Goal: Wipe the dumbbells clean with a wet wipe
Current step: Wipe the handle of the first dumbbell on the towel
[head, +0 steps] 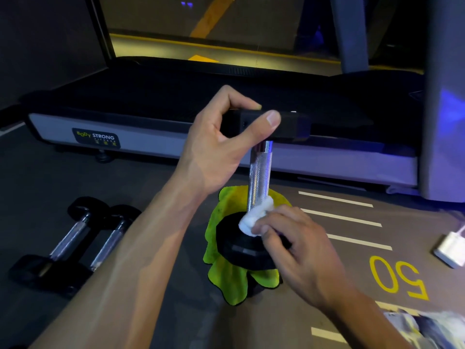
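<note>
Left hand [221, 142] grips upright dumbbell [259, 172]; right hand [299, 250] pinches wipe [254, 217] against it.

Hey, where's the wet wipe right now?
The wet wipe is at centre frame in the head view, bunched in the right hand and pressed where the upright dumbbell's chrome handle meets its lower head, above the green cloth.

A dumbbell [254, 197] is standing upright on a cloth [226, 275] lying on the floor [163, 177]. The left hand [219, 147] is holding its upper head, and the right hand [299, 248] is pressing a wipe [254, 217] where the handle is meeting the lower head. Two dumbbells [75, 243] are lying to the left. A treadmill [151, 122] is sitting behind. A small box [450, 248] is lying far right.
</note>
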The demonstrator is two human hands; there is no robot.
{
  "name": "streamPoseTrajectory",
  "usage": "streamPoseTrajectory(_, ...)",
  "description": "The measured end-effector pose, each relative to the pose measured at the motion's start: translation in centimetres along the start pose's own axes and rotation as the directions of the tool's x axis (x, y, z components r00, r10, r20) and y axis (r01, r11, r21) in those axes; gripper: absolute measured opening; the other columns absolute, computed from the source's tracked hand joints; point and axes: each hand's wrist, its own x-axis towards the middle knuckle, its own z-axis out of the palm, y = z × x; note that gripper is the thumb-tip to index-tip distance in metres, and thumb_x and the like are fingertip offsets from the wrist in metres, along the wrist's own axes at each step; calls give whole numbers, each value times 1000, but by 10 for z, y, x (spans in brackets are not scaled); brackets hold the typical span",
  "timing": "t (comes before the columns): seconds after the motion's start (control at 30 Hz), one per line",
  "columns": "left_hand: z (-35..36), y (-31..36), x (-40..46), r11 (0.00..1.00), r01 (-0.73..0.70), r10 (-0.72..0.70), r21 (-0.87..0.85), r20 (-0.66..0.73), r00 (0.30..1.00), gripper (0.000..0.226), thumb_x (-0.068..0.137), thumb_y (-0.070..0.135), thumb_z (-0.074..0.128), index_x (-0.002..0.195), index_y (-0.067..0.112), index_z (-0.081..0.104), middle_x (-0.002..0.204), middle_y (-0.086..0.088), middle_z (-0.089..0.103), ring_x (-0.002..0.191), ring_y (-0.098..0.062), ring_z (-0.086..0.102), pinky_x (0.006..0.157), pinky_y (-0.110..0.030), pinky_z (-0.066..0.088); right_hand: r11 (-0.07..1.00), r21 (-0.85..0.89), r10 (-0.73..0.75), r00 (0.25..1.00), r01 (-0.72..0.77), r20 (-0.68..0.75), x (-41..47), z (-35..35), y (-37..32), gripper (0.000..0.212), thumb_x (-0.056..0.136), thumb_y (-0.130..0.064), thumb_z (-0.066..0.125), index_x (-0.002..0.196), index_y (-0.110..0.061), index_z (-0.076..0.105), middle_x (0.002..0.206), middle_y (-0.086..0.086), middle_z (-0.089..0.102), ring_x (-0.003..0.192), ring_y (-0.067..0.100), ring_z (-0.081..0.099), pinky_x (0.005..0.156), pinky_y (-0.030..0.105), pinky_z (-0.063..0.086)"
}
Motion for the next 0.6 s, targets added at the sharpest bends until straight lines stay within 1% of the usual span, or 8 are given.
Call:
streamPoseTrajectory(0.07, 0, 1, 0, 1000, 5, -5, -3, -1, 1000, 41, 83, 49, 76, 102, 13, 67, 90, 8, 68, 83, -5, 61, 82, -29, 51, 998, 5, 65, 997, -65, -32, 0, -8, 14, 19, 94, -33, 52, 88, -28, 69, 91, -16, 62, 89, 8, 59, 76, 24, 44)
streamPoseTrajectory(0.13, 0, 1, 0, 1000, 5, -5, -7, -3, 1000, 40, 86, 45, 77, 103, 11, 66, 89, 10, 67, 82, -3, 60, 79, -25, 49, 992, 36, 125, 992, -123, -34, -1, -12, 19, 16, 90, -31, 56, 87, -27, 72, 92, -19, 64, 91, 7, 62, 76, 23, 46)
streamPoseTrajectory(0.27, 1, 0, 1, 1000, 7, -7, -22, -5, 1000, 34, 90, 34, 78, 104, 6, 66, 91, 6, 66, 79, 1, 57, 77, -18, 46, 991, 120, 61, 998, -63, 23, -6, -1, 3, 16, 89, -32, 56, 93, -29, 72, 101, -20, 62, 98, 6, 64, 81, 19, 47)
streamPoseTrajectory(0.33, 2, 1, 0, 1000, 4, -4, -22, -8, 1000, 34, 90, 34, 77, 104, 5, 66, 91, 0, 67, 78, 1, 56, 77, -18, 46, 989, 138, 60, 998, -59, -4, -2, -1, 1, 13, 91, -29, 59, 96, -30, 71, 105, -19, 60, 100, 5, 63, 81, 19, 46)
streamPoseTrajectory(0.4, 3, 1, 1, 1000, -1, 0, -15, -18, 1000, 35, 90, 34, 77, 104, 4, 66, 95, -10, 69, 82, -3, 58, 78, -20, 48, 989, 144, 56, 995, -45, -78, 12, -7, 0, 13, 93, -22, 62, 101, -27, 70, 110, -16, 59, 104, 6, 63, 85, 26, 49)
streamPoseTrajectory(0.5, 1, 0, 1, 1000, 2, -2, 5, -19, 1000, 37, 90, 36, 76, 106, 4, 65, 104, -16, 69, 89, -8, 61, 82, -27, 51, 982, 184, 61, 986, -32, -157, 38, -19, -4, 20, 94, -13, 62, 110, -22, 68, 112, -9, 59, 108, 13, 64, 91, 38, 53)
streamPoseTrajectory(0.53, 1, 0, 2, 1000, 6, -6, 7, -17, 1000, 39, 90, 38, 76, 106, 5, 65, 105, -16, 69, 90, -10, 62, 85, -31, 52, 982, 186, 55, 986, -25, -158, 40, -19, -5, 19, 95, -11, 62, 109, -21, 68, 111, -9, 59, 108, 14, 64, 91, 38, 53)
streamPoseTrajectory(0.6, 0, -1, 2, 1000, 11, -11, 5, -28, 1000, 43, 87, 45, 75, 105, 7, 65, 105, -15, 70, 90, -10, 61, 88, -38, 53, 990, 137, 32, 993, -15, -116, 28, -13, -2, 13, 96, -14, 60, 101, -22, 68, 107, -11, 59, 103, 9, 63, 86, 32, 51)
